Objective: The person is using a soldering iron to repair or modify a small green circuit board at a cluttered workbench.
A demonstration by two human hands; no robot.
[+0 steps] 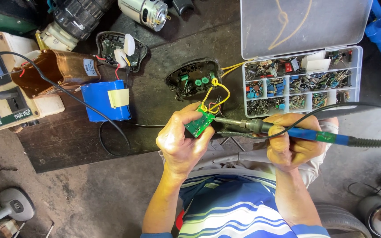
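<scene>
While the small green circuit board (198,123) is pinched in the left hand (182,140), a soldering iron (283,130) is gripped by the right hand (293,146), tip at the board's edge. Yellow wires (214,94) are already attached; the black casing (193,79) is left open, so it looks roughly midway.

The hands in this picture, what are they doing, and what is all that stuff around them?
The camera sits on a person's head and looks down at their own hands. The left hand holds a small green circuit board with yellow wires running to a black casing. The right hand holds a soldering iron, its tip at the board. On the dark bench lie a blue battery pack, a motor and a clear parts box full of tiny pieces.
</scene>
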